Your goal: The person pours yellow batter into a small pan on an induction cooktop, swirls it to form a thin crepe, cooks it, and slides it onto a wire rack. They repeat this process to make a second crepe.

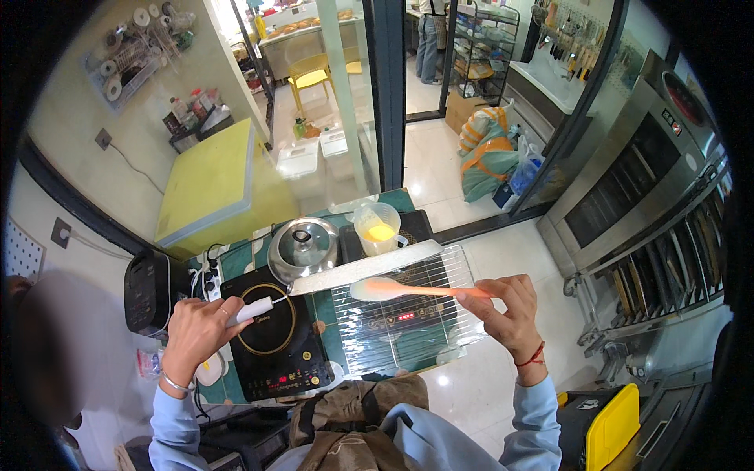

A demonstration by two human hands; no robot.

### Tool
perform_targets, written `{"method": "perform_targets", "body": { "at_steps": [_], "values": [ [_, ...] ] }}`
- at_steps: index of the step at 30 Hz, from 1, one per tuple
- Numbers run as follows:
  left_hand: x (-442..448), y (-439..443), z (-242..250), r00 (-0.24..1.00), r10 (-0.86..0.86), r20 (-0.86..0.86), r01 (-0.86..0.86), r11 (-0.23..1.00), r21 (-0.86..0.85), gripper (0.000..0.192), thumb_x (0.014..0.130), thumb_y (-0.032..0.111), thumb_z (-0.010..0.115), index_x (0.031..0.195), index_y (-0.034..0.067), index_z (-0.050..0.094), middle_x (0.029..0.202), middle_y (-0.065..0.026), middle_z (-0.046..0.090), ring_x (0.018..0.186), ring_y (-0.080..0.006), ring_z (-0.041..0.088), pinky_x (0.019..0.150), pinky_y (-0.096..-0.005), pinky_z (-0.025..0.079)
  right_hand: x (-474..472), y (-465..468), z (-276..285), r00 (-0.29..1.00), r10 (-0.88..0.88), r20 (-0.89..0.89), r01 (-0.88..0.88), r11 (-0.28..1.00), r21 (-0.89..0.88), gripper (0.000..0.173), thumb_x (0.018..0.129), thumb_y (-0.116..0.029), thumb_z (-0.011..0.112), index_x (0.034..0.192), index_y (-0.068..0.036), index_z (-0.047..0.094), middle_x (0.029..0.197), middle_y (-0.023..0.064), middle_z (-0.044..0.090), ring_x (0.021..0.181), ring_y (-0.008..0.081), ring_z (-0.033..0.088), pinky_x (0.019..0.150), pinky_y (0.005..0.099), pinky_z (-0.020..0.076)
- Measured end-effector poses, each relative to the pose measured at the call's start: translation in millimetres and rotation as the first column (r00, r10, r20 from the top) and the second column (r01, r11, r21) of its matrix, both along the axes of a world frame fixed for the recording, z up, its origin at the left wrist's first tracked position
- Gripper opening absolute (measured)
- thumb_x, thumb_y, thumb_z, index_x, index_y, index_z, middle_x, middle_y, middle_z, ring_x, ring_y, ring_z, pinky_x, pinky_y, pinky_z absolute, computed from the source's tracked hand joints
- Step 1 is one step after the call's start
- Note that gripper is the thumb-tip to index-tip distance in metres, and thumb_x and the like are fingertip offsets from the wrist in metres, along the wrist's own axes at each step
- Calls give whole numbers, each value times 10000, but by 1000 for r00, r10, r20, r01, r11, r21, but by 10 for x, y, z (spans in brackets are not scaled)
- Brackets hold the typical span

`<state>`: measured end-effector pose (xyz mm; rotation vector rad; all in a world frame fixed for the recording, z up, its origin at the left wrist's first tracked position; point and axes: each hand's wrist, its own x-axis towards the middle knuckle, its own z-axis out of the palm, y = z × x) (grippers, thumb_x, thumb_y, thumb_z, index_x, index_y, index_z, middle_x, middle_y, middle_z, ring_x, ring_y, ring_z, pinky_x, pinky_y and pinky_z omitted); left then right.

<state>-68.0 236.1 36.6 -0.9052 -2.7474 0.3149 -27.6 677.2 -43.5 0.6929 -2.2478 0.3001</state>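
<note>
My left hand [203, 335] grips the white handle of a long offset spatula [365, 268], whose pale-coated blade reaches to the right across the table. In my right hand [509, 315] is the orange handle of a spoon or scraper [383, 289] with a whitish head, close below the blade. Under both tools lies a wire cooling rack [389, 347], partly over an induction cooker with a lit red display. A clear measuring jug [377, 229] with yellow contents stands behind the blade. To its left is a steel pot with a glass lid [303, 247].
A black induction cooker [277, 335] sits at the left of the green table, near a power strip [206, 282] and a black appliance [147, 294]. A steel oven [630, 171] and tray rack stand right. Another person [431, 41] stands beyond the doorway.
</note>
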Motion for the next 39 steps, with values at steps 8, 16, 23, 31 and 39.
{"method": "perform_targets", "body": {
  "at_steps": [8,16,23,31,39],
  "values": [
    [129,-47,-54,999,30,-25,-30,999,29,279,799,389,744,848,158,596,595,-26,593,513,-235,608,487,-348,462,225,175,-16,962,-201,-187,183,977,-106,363,736,-102,772,1065,-252,748,933,4,648,745,170,570,636,316,406],
    [264,-55,47,998,61,-33,-60,997,40,271,785,380,764,876,159,637,611,-41,614,517,-247,604,514,-359,453,334,213,125,936,-276,-218,270,961,-59,392,727,-54,753,1064,-253,758,918,12,647,747,181,566,642,316,416],
    [334,-73,122,994,69,-88,-65,997,42,270,791,376,763,884,162,626,621,-26,607,518,-244,595,513,-367,427,447,286,249,937,-274,-215,285,958,20,360,755,-69,750,1060,-260,759,899,19,657,747,190,573,627,319,418],
    [355,-71,140,993,69,-99,-64,997,51,262,790,375,763,884,168,633,635,-20,613,523,-245,591,517,-368,425,447,184,299,939,-256,-229,251,967,-54,342,753,-104,758,1061,-253,759,895,19,661,736,165,567,619,319,423],
    [337,-34,166,993,44,-111,-38,997,60,260,783,365,768,891,165,642,626,-18,613,520,-242,590,515,-356,435,336,44,342,972,-143,-185,152,988,37,411,724,-117,758,1111,-254,748,902,8,650,727,157,562,646,306,425]
  ]
}}
